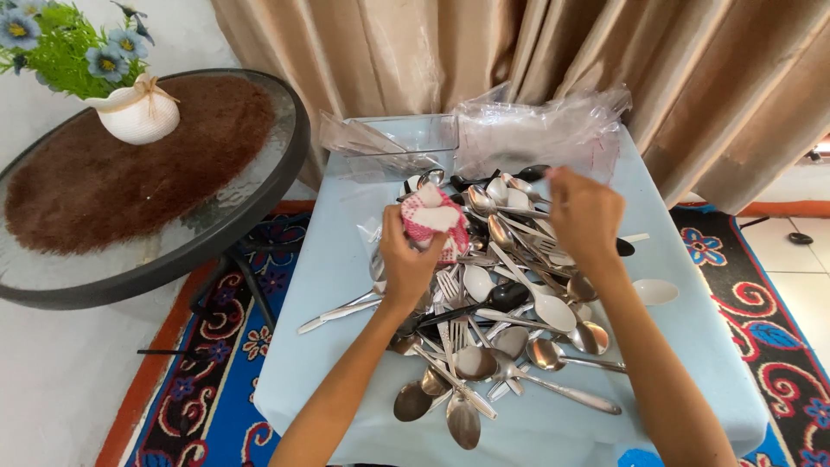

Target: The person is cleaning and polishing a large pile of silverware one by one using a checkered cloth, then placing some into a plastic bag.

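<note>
- Beige curtain across the back; patterned rug in blue, red and black on the floor at both sides.
- Round glass table at left, with a brown mat; white pot of green leaves and blue flowers at its far edge.
- Table under a pale blue cover, centre, bearing all the items below.
- Cutlery: loose heap of steel spoons and forks, some white spoons and a few black-handled pieces; spread from mid-table to the near edge, below and between both hands.
- Clear plastic bags, crumpled, at the far edge; clear box just beside them to the left.
- Cloth: red-and-white checked, bunched; held up over the far-left part of the heap.
- Left hand: back toward the camera, fingers closed round the cloth's lower edge; a steel piece seems wrapped in it, though I cannot tell for certain. Forearm runs in from the bottom edge.
- Right hand: raised over the far-right of the heap, back toward the camera, fingers curled down and away; whether it grips anything cannot be told. Well apart from the cloth.
</note>
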